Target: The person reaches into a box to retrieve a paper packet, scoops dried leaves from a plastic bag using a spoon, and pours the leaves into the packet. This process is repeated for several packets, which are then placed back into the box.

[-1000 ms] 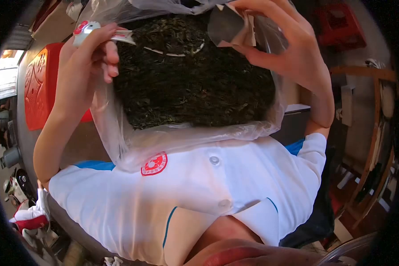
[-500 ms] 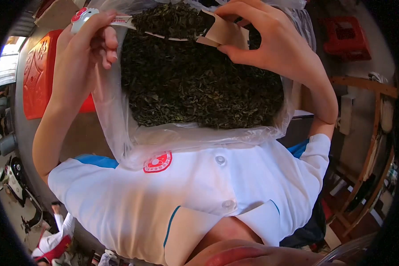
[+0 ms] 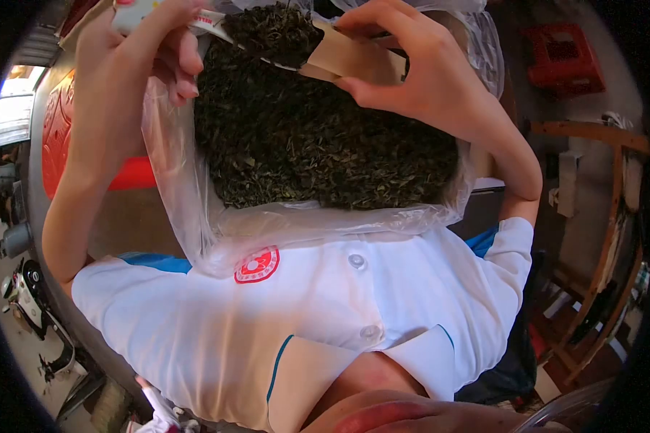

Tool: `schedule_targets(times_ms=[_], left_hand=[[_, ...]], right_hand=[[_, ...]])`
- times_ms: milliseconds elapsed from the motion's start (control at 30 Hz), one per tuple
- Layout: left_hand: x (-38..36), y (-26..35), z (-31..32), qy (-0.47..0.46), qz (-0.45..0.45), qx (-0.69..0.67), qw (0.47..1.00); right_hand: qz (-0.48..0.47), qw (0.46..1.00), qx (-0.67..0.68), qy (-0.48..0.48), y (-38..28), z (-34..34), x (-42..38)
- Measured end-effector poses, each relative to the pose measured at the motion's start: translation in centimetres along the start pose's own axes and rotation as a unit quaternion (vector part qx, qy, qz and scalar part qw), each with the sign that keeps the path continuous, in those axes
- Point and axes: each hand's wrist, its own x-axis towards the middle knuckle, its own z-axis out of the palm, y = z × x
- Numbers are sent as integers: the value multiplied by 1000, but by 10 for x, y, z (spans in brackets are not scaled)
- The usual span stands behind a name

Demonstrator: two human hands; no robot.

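My left hand [image 3: 112,79] is closed around the white handle of a Hello Kitty scoop [image 3: 211,23] at the upper left. Dark dried leaves [image 3: 274,32] are heaped on the scoop's far end. Between the thumb and fingers of my right hand [image 3: 437,83] is a small brown paper packet [image 3: 357,58], its open end turned left against the heaped leaves. Both hands are above a large clear plastic bag [image 3: 170,137] filled with loose dried leaves [image 3: 325,144]. How far the scoop reaches into the packet is hidden.
The bag's near edge rests against my white shirt [image 3: 325,289]. A red plastic stool [image 3: 133,173] is at left, and a red crate [image 3: 563,61] at upper right. A wooden frame [image 3: 607,216] stands at right, a parked scooter [image 3: 43,310] at lower left.
My left hand and the scoop's handle have moved up. My right hand and the packet have shifted slightly left, closer over the scoop's leaves. A person at lower left has moved mostly out of view.
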Motion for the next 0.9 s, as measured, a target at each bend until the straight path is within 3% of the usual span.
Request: schedule_targets(times_ms=[67,167,200,300,433,633,900], left_hand=[[-1,20,1,-3,35,30,999],[5,34,-8,14,15,124,992],[12,36,-17,-22,37,187,981],[8,78,13,15,-7,108,994],[16,86,7,1,-16,43,999],[6,82,13,32,129,119,984],[15,89,5,16,81,132,988]], right_hand=[[-5,1000,10,15,2,4,0],[-32,999,-5,26,4,7,2],[-45,999,-15,28,5,7,2],[-64,997,-21,42,0,10,5],[-59,997,-12,52,-3,11,7],[-66,992,-29,107,-1,13,5],[-73,989,5,128,1,15,8]])
